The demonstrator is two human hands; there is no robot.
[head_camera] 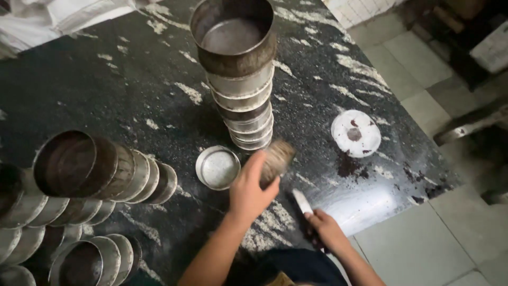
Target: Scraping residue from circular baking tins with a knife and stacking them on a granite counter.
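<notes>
- We see a tall stack of round tins [241, 85] on the dark stone counter [106, 90].
- Farther right lies a white disc [355, 133].
- More tin stacks [100, 172] lean at near left.

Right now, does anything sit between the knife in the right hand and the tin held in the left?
Nothing visible does. The left hand grips the blurred tin; the knife in the right hand points toward it across bare dark countertop. The single tin lies off to the left.

A bakery or commercial kitchen workroom. A dark speckled stone worktop [132, 95] carries tall stacks of worn round metal baking tins [241, 79], more stacked tins [90, 175] toppled at the near left, a crumb-stained white disc [356, 133] at the right, and pale floor tiles [418, 63] beyond.
</notes>
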